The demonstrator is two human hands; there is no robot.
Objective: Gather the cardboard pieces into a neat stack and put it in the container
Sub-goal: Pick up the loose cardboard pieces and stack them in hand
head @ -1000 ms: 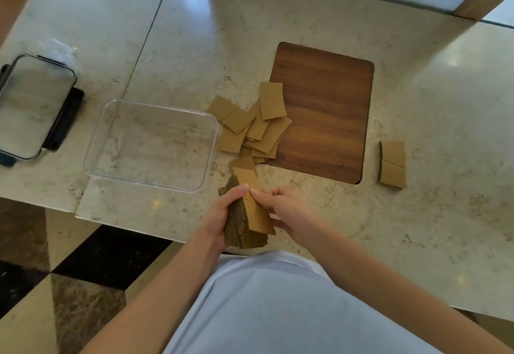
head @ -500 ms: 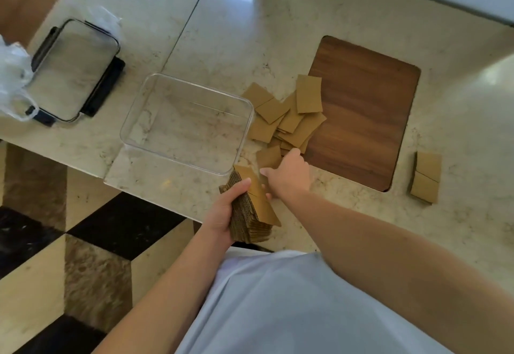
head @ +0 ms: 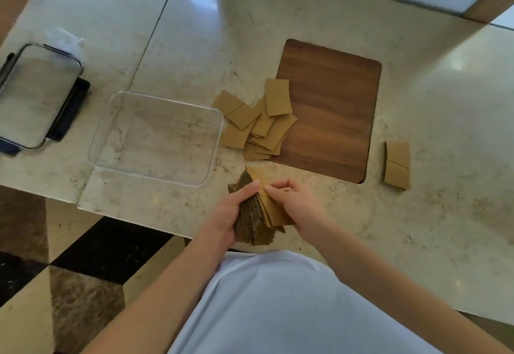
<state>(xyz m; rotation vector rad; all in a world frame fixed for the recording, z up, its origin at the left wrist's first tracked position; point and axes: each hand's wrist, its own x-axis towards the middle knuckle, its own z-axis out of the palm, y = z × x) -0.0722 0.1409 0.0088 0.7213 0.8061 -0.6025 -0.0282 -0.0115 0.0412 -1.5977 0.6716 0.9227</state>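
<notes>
Fingers (head: 251,188) of left hand (head: 232,211) clamp stack (head: 256,214) on edge above worktop (head: 417,228); right hand (head: 299,206) pinches top piece, squaring it, I judge. Loose pieces (head: 258,122) beside container (head: 155,136).

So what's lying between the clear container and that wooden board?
In the head view, a loose pile of cardboard pieces lies between the clear container and the wooden board, overlapping the board's left edge.

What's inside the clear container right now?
Nothing: only the marble counter shows through the clear container. The stack is outside it, in the grip of the left hand and right hand. No part of its floor is covered.
</notes>
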